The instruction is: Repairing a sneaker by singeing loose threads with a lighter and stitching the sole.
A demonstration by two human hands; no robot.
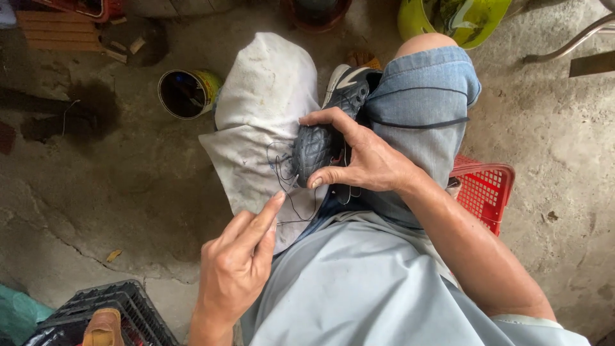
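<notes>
The right hand (365, 157) clasps a dark quilted leather sports shoe (323, 138) from above, thumb under its rounded toe and fingers curled over the upper, pinning it in the lap between the knees. The shoe's heel end, with pale stripes, points away beyond the fingertips, against the faded blue denim shorts (419, 109). Just left of the grip lies a stained off-white cloth (262, 109) draped over the left knee. A thin dark thread (285, 186) loops over the cloth from the shoe's toe down to the left hand (240, 259), whose thumb and forefinger are pinched together with the fingertips at the thread; whether they actually hold it cannot be told. Beyond the cloth stands an open round tin can (189, 93) on the cracked concrete floor (96, 192). A red plastic mesh basket (483, 189) sits behind the right wrist.
</notes>
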